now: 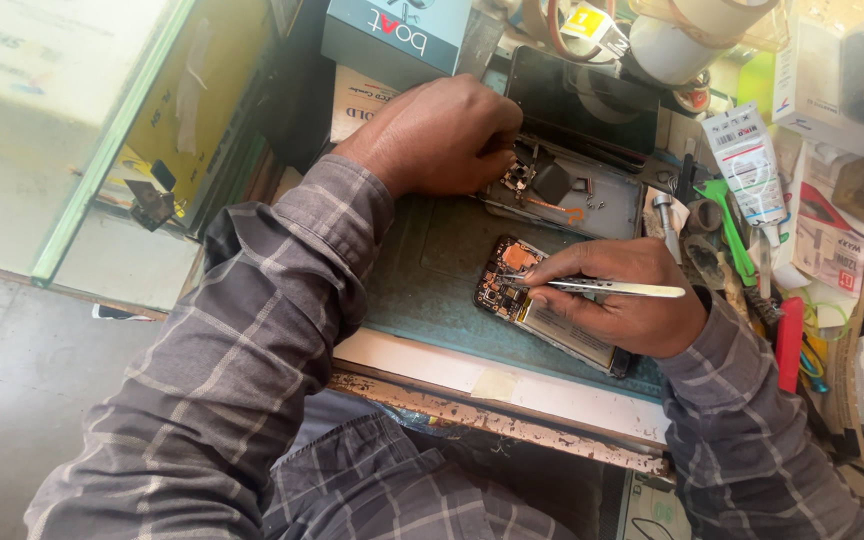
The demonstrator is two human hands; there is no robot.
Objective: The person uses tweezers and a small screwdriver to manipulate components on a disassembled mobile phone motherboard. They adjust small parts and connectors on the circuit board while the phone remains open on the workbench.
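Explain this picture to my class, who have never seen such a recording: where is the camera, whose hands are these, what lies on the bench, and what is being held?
There is no machine here. The single picture comes from a camera worn on a person's head, looking down at that person's own two bare hands in checked sleeves. The right hand holds metal tweezers, their tip over an opened phone whose circuit board and battery show. It lies on a worn blue-green mat. The left hand rests on a second opened phone farther back, fingers on its inner parts. To the right of the mat lies clutter: a small white tube, rolls of tape and green-handled tools. A dark box stands behind the left hand.
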